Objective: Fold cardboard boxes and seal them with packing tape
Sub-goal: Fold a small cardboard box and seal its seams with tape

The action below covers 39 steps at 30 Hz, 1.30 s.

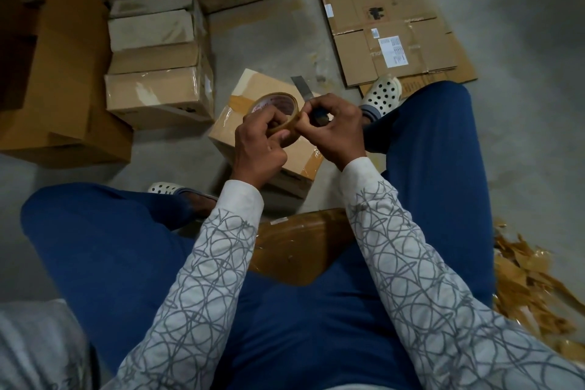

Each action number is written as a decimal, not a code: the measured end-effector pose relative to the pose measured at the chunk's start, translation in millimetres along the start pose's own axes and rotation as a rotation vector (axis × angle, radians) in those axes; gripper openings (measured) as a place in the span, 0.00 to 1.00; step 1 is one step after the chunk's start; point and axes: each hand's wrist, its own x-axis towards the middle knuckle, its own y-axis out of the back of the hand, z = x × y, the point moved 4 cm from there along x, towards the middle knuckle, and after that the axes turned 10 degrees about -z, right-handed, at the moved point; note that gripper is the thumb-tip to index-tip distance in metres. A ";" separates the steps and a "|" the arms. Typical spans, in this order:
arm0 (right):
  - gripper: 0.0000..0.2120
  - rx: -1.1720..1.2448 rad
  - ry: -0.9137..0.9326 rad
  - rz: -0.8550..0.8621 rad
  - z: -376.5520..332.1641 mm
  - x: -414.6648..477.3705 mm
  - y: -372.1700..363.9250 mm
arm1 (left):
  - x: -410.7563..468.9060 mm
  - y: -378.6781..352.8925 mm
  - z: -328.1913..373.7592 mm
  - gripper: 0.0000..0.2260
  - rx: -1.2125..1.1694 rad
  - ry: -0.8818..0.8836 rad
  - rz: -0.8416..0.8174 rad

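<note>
Floor-set box (253,85) sits below left hand (259,146) and right hand (335,133) gripping tape roll (278,103).

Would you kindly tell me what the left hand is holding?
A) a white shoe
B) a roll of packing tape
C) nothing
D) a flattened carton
B: the left hand grips the tape roll, while the right hand holds a knife.

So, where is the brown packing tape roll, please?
Head view, centre: the brown packing tape roll is in the left hand, beside the right hand's grey knife, above a taped cardboard box.
</note>
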 end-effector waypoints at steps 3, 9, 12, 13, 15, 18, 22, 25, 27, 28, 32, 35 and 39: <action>0.03 0.130 -0.080 -0.002 5.6 0.3 0.2 | 1.5 0.3 -4.4 0.09 -0.032 0.032 0.014; 0.10 0.664 -0.213 0.074 10.0 -1.3 2.4 | 2.6 7.7 -11.8 0.10 -0.271 0.169 0.121; 0.15 0.454 -0.166 0.065 7.6 -1.2 5.5 | 3.0 7.8 -13.1 0.12 -0.428 0.195 0.162; 0.17 0.319 -0.123 0.028 5.1 -1.4 4.9 | 3.3 7.1 -13.6 0.12 -0.463 0.193 0.167; 0.23 0.133 -0.048 -0.043 2.3 -1.5 0.9 | 3.9 4.8 -12.8 0.10 -0.487 0.175 0.156; 0.24 0.007 0.066 -0.017 1.1 -1.5 -3.1 | 4.1 1.5 -12.9 0.09 -0.507 0.155 0.124; 0.15 -0.101 0.181 0.122 0.5 -1.1 -1.3 | 4.4 -0.1 -14.5 0.10 -0.557 0.133 0.078; 0.08 -0.173 0.251 0.235 -3.3 -2.1 2.4 | 5.3 -3.0 -13.4 0.11 -0.586 0.149 0.035; 0.06 -0.188 0.277 0.248 -4.1 -2.8 2.1 | 6.0 -4.4 -12.8 0.11 -0.582 0.154 0.031; 0.06 -0.194 0.287 0.242 -4.1 -3.3 1.5 | 6.1 -4.8 -12.9 0.11 -0.578 0.158 0.029; 0.07 -0.244 0.337 0.207 -5.6 -3.5 -1.1 | 5.6 -5.1 -14.3 0.12 -0.564 0.157 0.013; 0.05 -0.257 0.358 0.186 -6.7 -4.5 -3.4 | 5.7 -4.7 -16.0 0.11 -0.547 0.155 0.002; 0.02 -0.256 0.268 0.208 -7.7 -7.0 -6.2 | 4.9 -9.2 -14.0 0.12 -0.545 0.151 -0.006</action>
